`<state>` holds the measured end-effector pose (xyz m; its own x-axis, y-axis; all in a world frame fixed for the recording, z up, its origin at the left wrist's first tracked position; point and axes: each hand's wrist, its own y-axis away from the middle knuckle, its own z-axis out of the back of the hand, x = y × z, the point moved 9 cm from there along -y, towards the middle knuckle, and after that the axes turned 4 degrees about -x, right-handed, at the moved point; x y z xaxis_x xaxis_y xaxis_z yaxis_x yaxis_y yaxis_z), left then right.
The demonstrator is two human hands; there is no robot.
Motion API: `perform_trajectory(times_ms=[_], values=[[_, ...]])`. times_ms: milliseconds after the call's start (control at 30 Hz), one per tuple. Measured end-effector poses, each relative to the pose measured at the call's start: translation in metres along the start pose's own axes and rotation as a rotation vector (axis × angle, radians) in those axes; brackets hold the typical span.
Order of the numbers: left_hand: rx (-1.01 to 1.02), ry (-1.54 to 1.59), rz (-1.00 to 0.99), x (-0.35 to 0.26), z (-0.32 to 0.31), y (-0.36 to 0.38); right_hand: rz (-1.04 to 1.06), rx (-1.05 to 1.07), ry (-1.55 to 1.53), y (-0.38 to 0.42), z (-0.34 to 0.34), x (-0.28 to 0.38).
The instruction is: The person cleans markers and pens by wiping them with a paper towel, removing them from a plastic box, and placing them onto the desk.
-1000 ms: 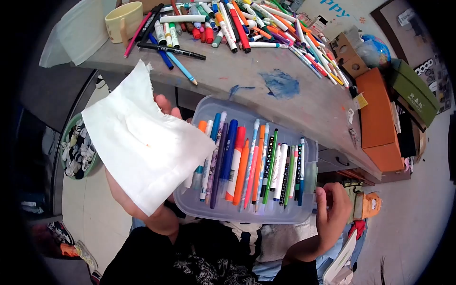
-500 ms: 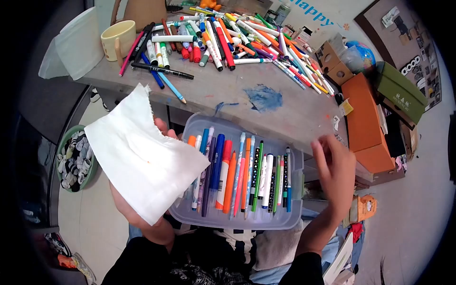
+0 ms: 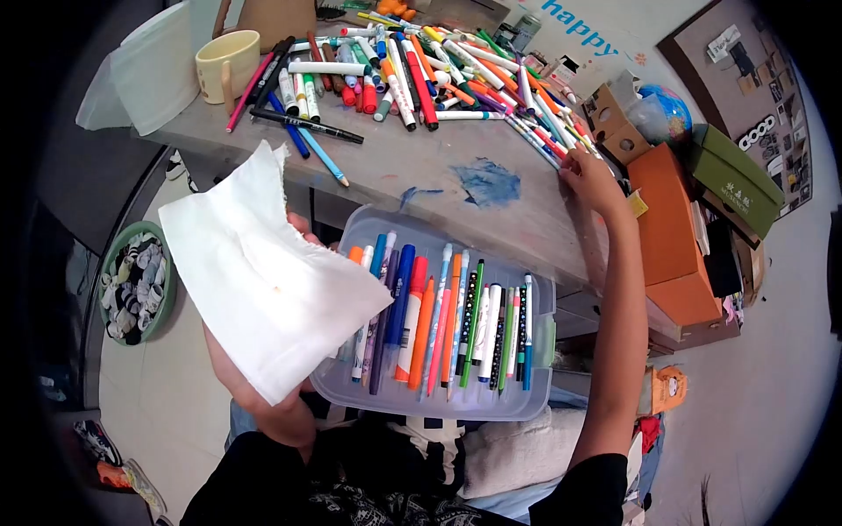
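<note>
My left hand [image 3: 303, 226], mostly hidden behind a white paper towel [image 3: 272, 280], holds that sheet over the left side of a clear plastic box [image 3: 421, 405]. In the box lies a row of markers and pencils [image 3: 456, 324], side by side. My right hand [image 3: 598, 182] is at the right end of a heap of markers [image 3: 412, 79] on the desk. Its fingers are bent together at the pen ends; whatever they pinch is too hidden to make out.
The grey desk [image 3: 386, 171] bears a blue paint stain [image 3: 487, 181]. A yellow mug [image 3: 226, 66] stands at the back left. On the right are an orange box [image 3: 671, 237] and a green shoebox [image 3: 735, 180]. A green basin [image 3: 158, 320] of socks sits on the floor.
My right hand has moved from beside the box, up and away, to the right end of the marker heap. My left hand still holds the paper towel in nearly the same place.
</note>
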<state>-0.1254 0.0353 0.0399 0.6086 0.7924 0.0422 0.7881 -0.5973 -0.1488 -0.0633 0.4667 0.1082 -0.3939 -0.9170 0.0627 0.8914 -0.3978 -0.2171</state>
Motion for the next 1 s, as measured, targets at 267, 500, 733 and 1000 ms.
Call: perform_trajectory(times_ms=[267,500,733,1000], values=[[0.042,0.057,0.011,0.006,-0.01,-0.001,-0.028,0.058,-0.062,0.011,-0.001,-0.01],[0.032,-0.011,0.028,0.005,-0.005,-0.003,-0.086,0.037,-0.106,0.044,0.021,-0.027],[-0.083,-0.113,-0.058,0.005,0.005,-0.005,-0.236,-0.108,-0.422,0.055,0.046,-0.056],[-0.083,-0.262,-0.166,-0.004,0.005,-0.004,-0.103,-0.578,-0.689,0.05,0.099,-0.046]])
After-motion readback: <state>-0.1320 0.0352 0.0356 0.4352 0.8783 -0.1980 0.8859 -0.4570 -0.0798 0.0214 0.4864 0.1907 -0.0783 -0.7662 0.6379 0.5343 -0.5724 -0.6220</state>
